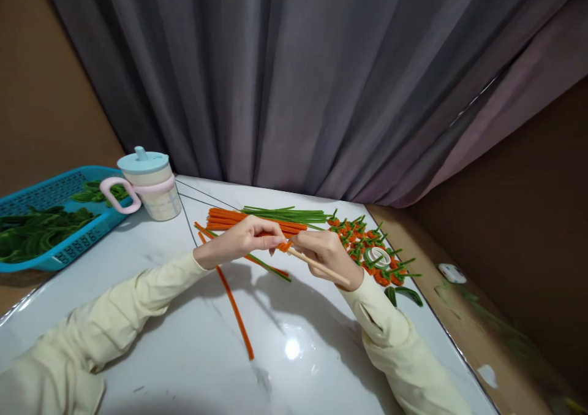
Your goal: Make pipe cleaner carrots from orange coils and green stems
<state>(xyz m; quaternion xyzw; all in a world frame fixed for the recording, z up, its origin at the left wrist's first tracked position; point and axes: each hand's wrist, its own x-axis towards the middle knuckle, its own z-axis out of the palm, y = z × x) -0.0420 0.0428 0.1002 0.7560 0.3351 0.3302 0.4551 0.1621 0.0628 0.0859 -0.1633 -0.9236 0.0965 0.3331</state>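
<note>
Cream sleeves fill the bottom of the view, lying over a glossy white marble-look table (151,341) that meets a grey curtain (294,78) at the back. At far left a blue plastic basket (59,188) holds green pieces, and just beside it stands a lidded cup (154,188) with a pink handle. Behind the hands lie a bundle of orange pipe cleaners (239,219) and thin green ones (289,214); to the right sits a heap of small orange-and-green pieces (367,246). One loose orange pipe cleaner (236,311) crosses the bare table. The left hand (243,238) pinches an orange coil (285,246), fingers closed on it. The right hand (324,252) is closed around a wooden stick (321,268) bearing that coil.
</note>
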